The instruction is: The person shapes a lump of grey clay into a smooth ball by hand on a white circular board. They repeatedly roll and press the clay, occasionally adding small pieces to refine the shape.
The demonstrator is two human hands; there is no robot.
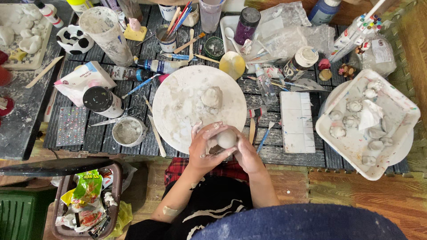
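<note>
While both palms cup it, the grey clay ball sits between my left hand and right hand, held just over the near edge of the round white board. Left hand closed around the ball's left and underside, fingers curled; right hand closed on the right side, thumb near the top. So both hands gripping the ball, neither open.

Second clay lump rests on the board, well apart from the ball, near the board's middle. Small bowl of slip left of the board, wooden modelling stick lying between bowl and board. Square tray of small white clay pieces to the right, white tile block between it and the board.

Doing this well, my judgement: keep pressure light and even, roll in small circles between the palms, not fingertips, so no flats or dents form. Keep the ball above the board so crumbs or a slip land there, not on my lap. If cracks show, a dab from the bowl should smooth them. Surface detail too small to tell cracks now
</note>
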